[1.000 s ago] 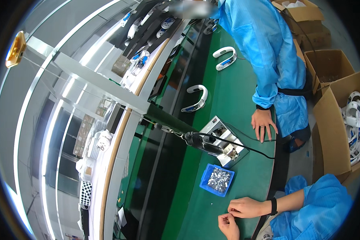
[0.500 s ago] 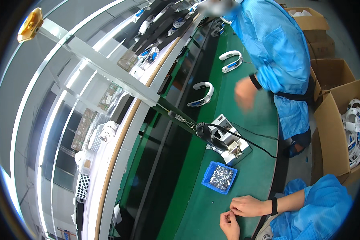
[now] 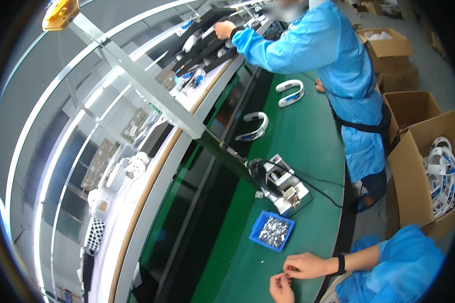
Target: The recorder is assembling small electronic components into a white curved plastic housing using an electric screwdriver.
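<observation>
My right hand, with a black band at its wrist, reaches in from the lower right with fingers pinched together. Against its fingertips, my left hand is also closed in a pinch. Whatever lies between the fingertips is too small to make out. Just beyond the hands, a blue plastic tray holds many small silvery metal parts. A single tiny pale piece lies on the green bench left of my hands. Behind the tray stands a white and grey bench machine with a black cable.
Two white U-shaped devices lie farther along the bench. A co-worker in a blue smock stands at its far right side. Cardboard boxes, one filled with white devices, stand on the floor to the right. A metal-framed shelf runs along the left.
The co-worker's hand has gone from above the bench to a raised reach toward the far shelf. My hands remain pinched together; the whole view has shifted slightly.
</observation>
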Motion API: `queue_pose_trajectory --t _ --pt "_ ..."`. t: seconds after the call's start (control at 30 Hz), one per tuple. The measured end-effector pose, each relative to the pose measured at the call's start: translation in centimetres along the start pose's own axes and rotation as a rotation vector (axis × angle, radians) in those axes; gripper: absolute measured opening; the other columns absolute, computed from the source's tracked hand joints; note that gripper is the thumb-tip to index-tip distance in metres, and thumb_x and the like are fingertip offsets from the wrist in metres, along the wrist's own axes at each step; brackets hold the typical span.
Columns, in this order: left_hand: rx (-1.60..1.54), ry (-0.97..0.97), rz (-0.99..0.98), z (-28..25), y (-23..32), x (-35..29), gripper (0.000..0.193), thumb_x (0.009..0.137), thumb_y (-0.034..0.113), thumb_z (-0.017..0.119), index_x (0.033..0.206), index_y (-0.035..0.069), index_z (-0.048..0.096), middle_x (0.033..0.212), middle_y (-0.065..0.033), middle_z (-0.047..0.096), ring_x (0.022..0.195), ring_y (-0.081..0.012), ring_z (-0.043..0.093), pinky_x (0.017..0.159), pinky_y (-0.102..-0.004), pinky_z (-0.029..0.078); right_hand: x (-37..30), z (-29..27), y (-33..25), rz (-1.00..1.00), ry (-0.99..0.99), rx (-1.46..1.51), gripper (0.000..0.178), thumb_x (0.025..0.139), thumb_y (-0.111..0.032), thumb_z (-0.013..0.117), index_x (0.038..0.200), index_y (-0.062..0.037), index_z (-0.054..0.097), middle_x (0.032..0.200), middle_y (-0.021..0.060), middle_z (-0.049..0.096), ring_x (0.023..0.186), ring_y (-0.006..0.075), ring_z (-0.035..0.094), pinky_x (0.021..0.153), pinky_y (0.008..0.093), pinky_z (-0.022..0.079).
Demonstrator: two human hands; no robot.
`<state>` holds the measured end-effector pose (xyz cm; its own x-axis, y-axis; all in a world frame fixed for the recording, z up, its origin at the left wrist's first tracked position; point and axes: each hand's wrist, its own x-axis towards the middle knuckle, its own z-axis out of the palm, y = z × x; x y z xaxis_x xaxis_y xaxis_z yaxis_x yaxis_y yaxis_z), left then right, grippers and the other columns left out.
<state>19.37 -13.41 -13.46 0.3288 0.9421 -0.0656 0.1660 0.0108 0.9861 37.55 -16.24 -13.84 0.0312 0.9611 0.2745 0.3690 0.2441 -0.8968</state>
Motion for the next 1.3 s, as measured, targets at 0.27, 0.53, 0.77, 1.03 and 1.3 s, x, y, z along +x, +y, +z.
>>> queue_pose_trajectory --t 0.27,0.53,0.77,1.03,1.3 --pt "-0.097 0.001 0.060 -0.4 -1.3 0.4 0.015 0.109 0.019 0.066 0.112 0.004 0.066 0.089 -0.0014 0.069 0.076 -0.0076 0.060 0.068 -0.0234 0.050 -0.1 0.5 0.4 0.030 -0.008 0.061 0.016 0.101 -0.020 0.069 0.105 -0.0047 0.067 0.097 0.0082 0.070 0.084 0.0234 0.072 0.075 0.0370 0.057" --pt "-0.107 0.026 0.120 0.0 -1.9 0.6 0.014 0.108 0.017 0.068 0.113 0.004 0.066 0.089 -0.0005 0.068 0.076 -0.0077 0.060 0.066 -0.0233 0.049 0.0 0.3 0.3 0.048 -0.034 0.057 0.019 0.101 -0.023 0.069 0.106 -0.0045 0.066 0.098 0.0080 0.070 0.084 0.0240 0.071 0.075 0.0384 0.056" --pt "-0.149 0.031 0.094 -0.2 -1.9 0.6 0.012 0.108 0.017 0.067 0.112 0.005 0.065 0.089 -0.0005 0.068 0.075 -0.0075 0.060 0.065 -0.0221 0.049 0.0 0.2 0.3 0.021 -0.039 0.080 0.017 0.102 -0.020 0.067 0.109 -0.0046 0.067 0.100 0.0083 0.071 0.085 0.0244 0.070 0.075 0.0379 0.055" --pt "-0.181 0.044 0.087 0.2 -1.0 0.4 0.010 0.107 0.015 0.068 0.109 0.006 0.064 0.088 -0.0006 0.068 0.074 -0.0072 0.060 0.065 -0.0218 0.049 0.1 -0.4 1.1 0.046 -0.107 0.218 0.016 0.103 -0.017 0.068 0.111 -0.0031 0.068 0.099 0.0065 0.070 0.084 0.0183 0.065 0.075 0.0332 0.053" --pt "-0.217 0.077 0.078 0.0 -1.9 0.6 0.011 0.103 0.010 0.074 0.105 0.005 0.064 0.087 0.0013 0.066 0.075 -0.0053 0.059 0.066 -0.0219 0.050 0.2 -0.3 1.3 0.057 -0.121 0.293 0.018 0.103 -0.019 0.069 0.108 -0.0014 0.068 0.096 0.0043 0.069 0.081 0.0136 0.063 0.072 0.0313 0.053"
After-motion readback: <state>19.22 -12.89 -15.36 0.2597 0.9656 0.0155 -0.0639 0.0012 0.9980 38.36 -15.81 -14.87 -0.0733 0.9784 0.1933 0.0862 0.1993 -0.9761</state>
